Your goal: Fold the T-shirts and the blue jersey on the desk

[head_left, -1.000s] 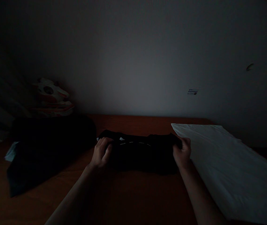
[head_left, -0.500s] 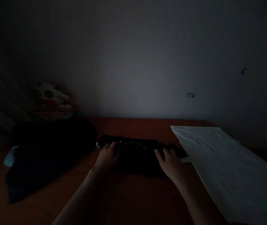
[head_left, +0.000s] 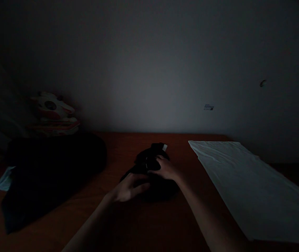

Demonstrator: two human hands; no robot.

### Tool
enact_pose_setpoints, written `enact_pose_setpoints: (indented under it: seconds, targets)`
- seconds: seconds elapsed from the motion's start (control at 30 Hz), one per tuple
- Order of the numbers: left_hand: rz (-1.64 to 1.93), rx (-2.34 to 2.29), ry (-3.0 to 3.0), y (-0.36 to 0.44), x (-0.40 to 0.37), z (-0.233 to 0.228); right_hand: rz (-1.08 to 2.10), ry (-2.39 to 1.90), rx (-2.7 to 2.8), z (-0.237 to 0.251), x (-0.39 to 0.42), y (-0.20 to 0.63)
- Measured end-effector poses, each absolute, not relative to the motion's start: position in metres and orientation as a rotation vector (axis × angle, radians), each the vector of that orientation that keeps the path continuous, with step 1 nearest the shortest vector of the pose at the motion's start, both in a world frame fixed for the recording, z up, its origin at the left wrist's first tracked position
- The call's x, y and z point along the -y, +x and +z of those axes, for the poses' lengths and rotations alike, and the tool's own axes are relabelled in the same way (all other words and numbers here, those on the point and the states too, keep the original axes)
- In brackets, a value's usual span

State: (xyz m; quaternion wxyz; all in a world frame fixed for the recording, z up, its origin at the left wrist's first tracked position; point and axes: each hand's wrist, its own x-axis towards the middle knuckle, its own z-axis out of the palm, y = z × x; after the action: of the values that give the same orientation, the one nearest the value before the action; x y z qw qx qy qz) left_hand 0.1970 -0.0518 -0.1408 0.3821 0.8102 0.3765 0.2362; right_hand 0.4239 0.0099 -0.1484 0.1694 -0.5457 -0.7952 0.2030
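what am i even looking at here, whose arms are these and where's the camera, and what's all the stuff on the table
The camera sits on a person's head and looks forward and down, so the two bare arms are that person's own. The room is very dim. Their left hand and right hand both rest on a small bunched dark garment in the middle of a reddish-brown table; whether the fingers grip it is hard to tell. A white tag shows at its far end. To the left lies a bigger dark cloth pile, with a red-and-white packet behind it. To the right lies a flat white bag.
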Motion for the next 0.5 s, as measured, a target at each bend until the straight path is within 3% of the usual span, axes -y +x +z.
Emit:
enact_pose_setpoints:
  seconds: [0.13,0.23,0.37,0.5]
  targets:
    - [1.132,-1.314,1.923,0.178,0.036,-0.145,0.699,-1.189,2.694,-0.120,-0.004,0.441]
    - [1.414,-1.366,2.116,0.169,0.029,-0.151,0.521,-0.991,2.877,-0.108,0.011,0.439]
    - [0.952,-1.165,2.516,0.170,0.031,-0.155,0.275,-1.046,2.525,-0.115,0.016,0.449]
    - [0.677,-1.101,2.591,0.174,0.033,-0.155,0.378,-1.210,2.117,-0.154,0.000,0.483]
